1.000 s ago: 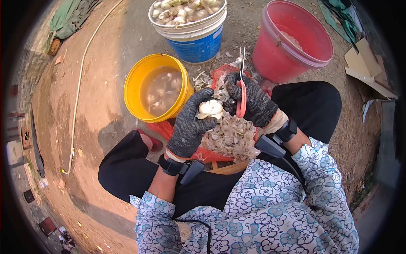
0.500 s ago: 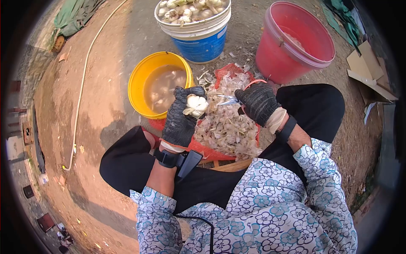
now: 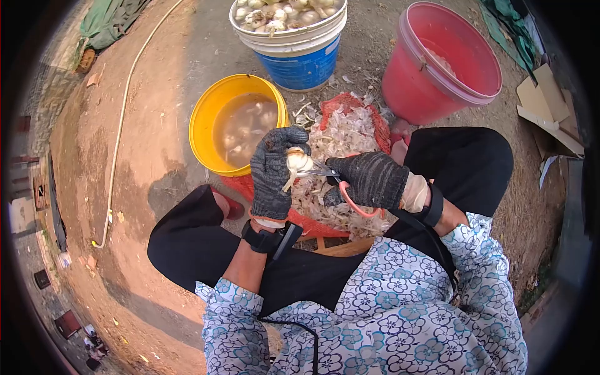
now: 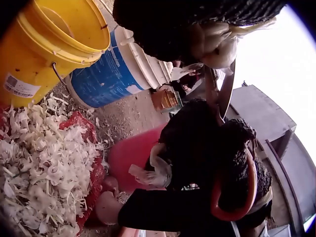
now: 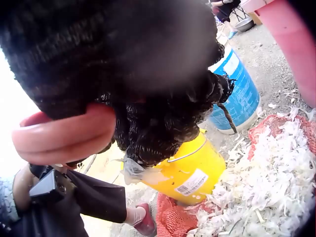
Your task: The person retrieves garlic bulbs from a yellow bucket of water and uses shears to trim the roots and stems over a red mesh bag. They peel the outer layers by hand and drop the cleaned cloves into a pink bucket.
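Note:
In a dark knit glove, the left hand grips a white garlic bulb, its stem hanging down toward the wrist. The gloved right hand is curled round the pink-red handles of scissors, whose blades touch the bulb's right side. The left wrist view shows the blades against the bulb, with the right hand below. In the right wrist view the glove fills the upper part and hides the blades and bulb. Beneath both hands lies a heap of peelings on red mesh.
A yellow bucket of cloudy water stands at the left. Behind are a blue-and-white bucket full of garlic and a pink bucket. A cardboard box lies at the right, a hose on the ground at the left.
The right hand has turned and moved left, bringing the scissors from pointing upward to against the bulb. The left hand has turned the bulb so its stem shows.

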`<state>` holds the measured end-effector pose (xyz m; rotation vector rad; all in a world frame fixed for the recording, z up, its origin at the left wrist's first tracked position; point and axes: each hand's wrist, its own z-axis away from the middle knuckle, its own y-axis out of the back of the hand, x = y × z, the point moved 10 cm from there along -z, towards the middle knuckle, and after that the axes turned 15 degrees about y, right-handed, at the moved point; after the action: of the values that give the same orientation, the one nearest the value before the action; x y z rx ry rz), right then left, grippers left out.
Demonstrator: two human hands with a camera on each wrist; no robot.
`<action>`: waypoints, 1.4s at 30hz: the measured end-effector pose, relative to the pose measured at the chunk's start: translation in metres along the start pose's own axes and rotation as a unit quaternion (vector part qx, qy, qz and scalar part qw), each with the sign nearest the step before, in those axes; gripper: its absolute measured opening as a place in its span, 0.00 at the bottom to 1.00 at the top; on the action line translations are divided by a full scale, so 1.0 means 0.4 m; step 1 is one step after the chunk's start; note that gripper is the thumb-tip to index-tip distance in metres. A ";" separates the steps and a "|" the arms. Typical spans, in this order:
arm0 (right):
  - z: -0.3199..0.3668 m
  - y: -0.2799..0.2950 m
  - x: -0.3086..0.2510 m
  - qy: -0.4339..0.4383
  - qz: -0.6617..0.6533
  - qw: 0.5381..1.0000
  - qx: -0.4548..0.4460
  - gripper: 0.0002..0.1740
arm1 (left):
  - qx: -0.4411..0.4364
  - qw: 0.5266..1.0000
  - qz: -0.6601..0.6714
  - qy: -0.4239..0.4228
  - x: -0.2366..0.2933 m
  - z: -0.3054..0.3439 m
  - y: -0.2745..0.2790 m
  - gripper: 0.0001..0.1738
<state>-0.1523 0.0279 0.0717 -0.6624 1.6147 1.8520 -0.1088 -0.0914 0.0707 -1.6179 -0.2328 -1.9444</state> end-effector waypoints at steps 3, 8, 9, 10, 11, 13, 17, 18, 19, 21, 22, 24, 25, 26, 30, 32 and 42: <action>0.012 -0.029 0.038 0.007 0.004 0.999 0.043 0.11 | -0.010 0.997 0.056 0.061 -0.025 -0.013 0.005 0.18; 0.032 0.070 -0.017 0.145 0.201 0.937 0.244 0.11 | -0.053 0.923 0.282 0.256 -0.157 -0.007 -0.007 0.20; 0.029 0.085 -0.015 0.122 0.242 0.940 0.206 0.12 | -0.037 0.880 0.355 0.313 -0.191 0.007 -0.012 0.21; 0.028 0.103 -0.008 0.098 0.285 0.938 0.170 0.13 | -0.118 0.870 0.359 0.317 -0.156 0.018 -0.048 0.22; 0.042 0.116 -0.005 0.095 0.304 0.931 0.181 0.13 | -0.152 0.825 0.426 0.340 -0.168 0.018 -0.053 0.22; 0.069 0.122 0.076 0.013 0.278 0.950 0.144 0.13 | -0.117 0.863 0.373 0.321 -0.147 0.000 -0.035 0.22; 0.043 0.065 0.126 -0.050 -0.061 0.976 0.204 0.08 | 0.008 0.937 0.281 0.206 -0.209 -0.058 0.037 0.17; 0.018 0.039 0.090 0.034 -0.209 0.953 0.219 0.07 | 0.052 0.976 0.159 0.136 -0.138 -0.040 0.024 0.15; -0.001 0.016 0.069 0.046 -0.253 0.935 0.243 0.06 | 0.048 0.990 0.091 0.092 -0.115 -0.023 0.008 0.14; -0.007 -0.022 0.087 0.029 -0.120 0.958 0.260 0.16 | 0.043 0.998 -0.036 0.030 -0.085 -0.013 -0.006 0.18; -0.007 -0.009 0.069 0.034 -0.116 0.957 0.263 0.16 | 0.056 0.998 -0.006 0.034 -0.072 -0.005 -0.008 0.17; 0.012 0.014 0.036 -0.033 -0.099 0.967 0.231 0.17 | 0.066 0.997 0.025 0.036 -0.058 0.002 -0.021 0.17; 0.021 0.037 0.006 -0.032 -0.097 0.967 0.234 0.17 | 0.068 0.996 0.039 0.047 -0.060 0.004 -0.021 0.16; 0.027 0.053 -0.020 -0.047 -0.079 0.972 0.217 0.18 | 0.072 0.994 0.054 0.058 -0.066 0.006 -0.022 0.15; 0.006 0.008 0.010 -0.043 -0.052 0.975 0.212 0.20 | 0.063 0.984 0.140 0.088 -0.139 -0.019 0.003 0.14; 0.009 0.015 0.001 -0.034 -0.065 0.972 0.222 0.20 | 0.077 0.975 0.159 0.131 -0.144 -0.013 -0.002 0.15; -0.026 -0.103 0.082 0.027 -0.339 0.888 0.310 0.22 | 0.208 0.914 0.226 0.265 -0.147 0.040 -0.009 0.13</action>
<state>-0.1460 0.0250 0.0184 -0.8366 1.5986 0.7630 -0.0925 -0.0613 0.0200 -0.7473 -0.0383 -1.7364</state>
